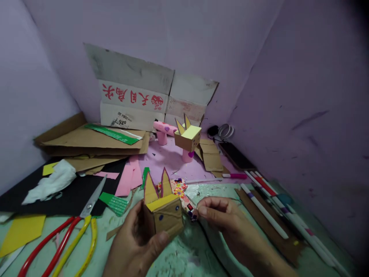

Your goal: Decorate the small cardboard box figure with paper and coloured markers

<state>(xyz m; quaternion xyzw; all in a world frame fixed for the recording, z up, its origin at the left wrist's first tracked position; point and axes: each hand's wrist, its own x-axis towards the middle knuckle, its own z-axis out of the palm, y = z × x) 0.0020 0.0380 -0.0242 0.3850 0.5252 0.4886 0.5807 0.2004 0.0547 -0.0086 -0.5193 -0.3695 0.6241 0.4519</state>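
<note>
Brown cardboard box with two pointed, purple-edged ears: in your left hand, clasped between thumb and fingers; likely light, stiff, crushable; grip walls, not ears. Your right hand: thumb and forefinger pressed together, contents unclear.

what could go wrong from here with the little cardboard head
The cardboard head in the left hand has thin upright ears that could bend if bumped. The black cord running close to the right hand might snag. The scissors lie left of the left hand, so a careless sweep could nick it.
</note>
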